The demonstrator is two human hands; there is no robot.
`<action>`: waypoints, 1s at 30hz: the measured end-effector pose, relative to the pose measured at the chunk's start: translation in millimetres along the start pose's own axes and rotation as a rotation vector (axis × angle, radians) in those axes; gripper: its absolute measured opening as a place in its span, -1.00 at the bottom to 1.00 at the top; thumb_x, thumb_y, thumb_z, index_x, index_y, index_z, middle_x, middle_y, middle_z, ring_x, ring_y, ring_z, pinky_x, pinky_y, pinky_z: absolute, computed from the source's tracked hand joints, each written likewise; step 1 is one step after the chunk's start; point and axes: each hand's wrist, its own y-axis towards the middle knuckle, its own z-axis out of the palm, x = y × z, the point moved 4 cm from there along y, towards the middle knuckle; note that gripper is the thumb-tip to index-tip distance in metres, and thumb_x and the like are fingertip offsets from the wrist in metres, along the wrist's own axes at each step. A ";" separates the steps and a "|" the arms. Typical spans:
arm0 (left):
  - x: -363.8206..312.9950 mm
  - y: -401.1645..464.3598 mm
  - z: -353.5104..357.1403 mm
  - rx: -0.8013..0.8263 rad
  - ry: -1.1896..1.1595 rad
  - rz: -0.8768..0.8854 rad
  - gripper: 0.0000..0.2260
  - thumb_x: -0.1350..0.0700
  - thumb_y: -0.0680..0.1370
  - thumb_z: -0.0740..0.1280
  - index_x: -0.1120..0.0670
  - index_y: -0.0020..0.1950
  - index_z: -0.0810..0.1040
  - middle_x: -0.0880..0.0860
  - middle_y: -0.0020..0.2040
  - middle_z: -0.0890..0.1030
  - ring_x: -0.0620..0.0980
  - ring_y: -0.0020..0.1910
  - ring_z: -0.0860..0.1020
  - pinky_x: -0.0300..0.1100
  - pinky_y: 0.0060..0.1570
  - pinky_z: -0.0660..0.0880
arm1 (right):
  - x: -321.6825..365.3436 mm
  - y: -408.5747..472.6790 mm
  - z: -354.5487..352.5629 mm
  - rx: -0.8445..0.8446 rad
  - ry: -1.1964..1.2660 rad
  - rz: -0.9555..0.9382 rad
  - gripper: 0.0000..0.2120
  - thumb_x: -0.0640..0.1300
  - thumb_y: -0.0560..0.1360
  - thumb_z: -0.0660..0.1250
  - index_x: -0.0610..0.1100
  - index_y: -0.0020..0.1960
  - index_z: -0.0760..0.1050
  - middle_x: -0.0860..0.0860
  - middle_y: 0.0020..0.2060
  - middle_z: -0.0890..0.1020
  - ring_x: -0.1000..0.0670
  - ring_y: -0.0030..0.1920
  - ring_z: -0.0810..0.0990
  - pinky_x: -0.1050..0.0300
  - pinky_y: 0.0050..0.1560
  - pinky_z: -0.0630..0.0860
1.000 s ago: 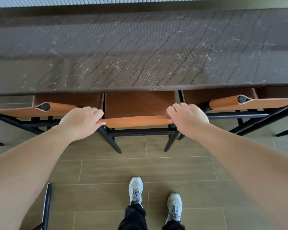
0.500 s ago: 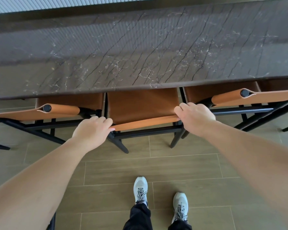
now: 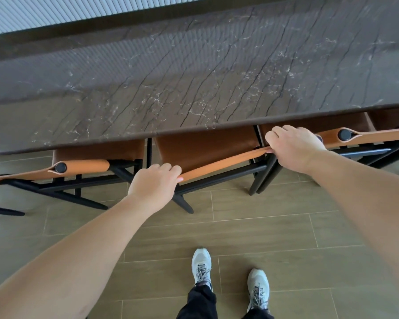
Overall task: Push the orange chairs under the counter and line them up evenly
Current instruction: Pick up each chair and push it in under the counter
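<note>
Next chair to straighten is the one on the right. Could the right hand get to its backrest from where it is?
Probably yes: the right hand grips the middle chair right beside that chair's backrest, with nothing between.

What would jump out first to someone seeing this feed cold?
Two bare forearms reach in from the bottom corners, the left hand and right hand gripping the ends of the middle orange chair's backrest at centre. Above it, the dark veined marble counter fills the upper half, its edge overhanging the orange seats. Grey sneakers stand on the wood-look floor at the bottom.
</note>
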 end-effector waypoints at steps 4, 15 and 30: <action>3.1 11.2 -9.2 -0.021 0.008 0.024 -0.82 0.06 0.56 0.40 0.04 -0.18 0.45 -0.04 -0.38 0.39 0.00 -0.49 0.35 -0.23 -0.57 0.21 | -6.7 -1.0 5.1 -0.022 0.086 0.023 -0.80 -0.07 0.59 0.20 -0.03 -0.11 0.18 0.01 -0.17 0.41 -0.10 -0.12 0.44 -0.02 -0.27 0.36; 27.8 42.3 -30.1 -0.031 0.062 0.138 -0.80 0.15 0.44 0.54 0.14 -0.21 0.53 0.02 -0.39 0.37 0.01 -0.49 0.28 -0.27 -0.53 0.10 | -6.0 8.3 -2.3 -0.087 0.147 0.058 -0.83 -0.05 0.58 0.19 -0.03 -0.11 0.23 0.02 -0.19 0.38 -0.09 -0.15 0.40 0.08 -0.43 0.12; 80.8 41.6 -5.4 -0.051 0.066 0.135 -0.85 0.09 0.53 0.43 0.15 -0.16 0.57 0.06 -0.35 0.49 0.11 -0.44 0.46 -0.23 -0.53 0.19 | 32.4 32.9 -9.2 -0.110 0.098 0.005 -0.78 -0.04 0.63 0.21 -0.05 -0.09 0.19 0.00 -0.22 0.32 -0.09 -0.24 0.31 0.01 -0.32 0.23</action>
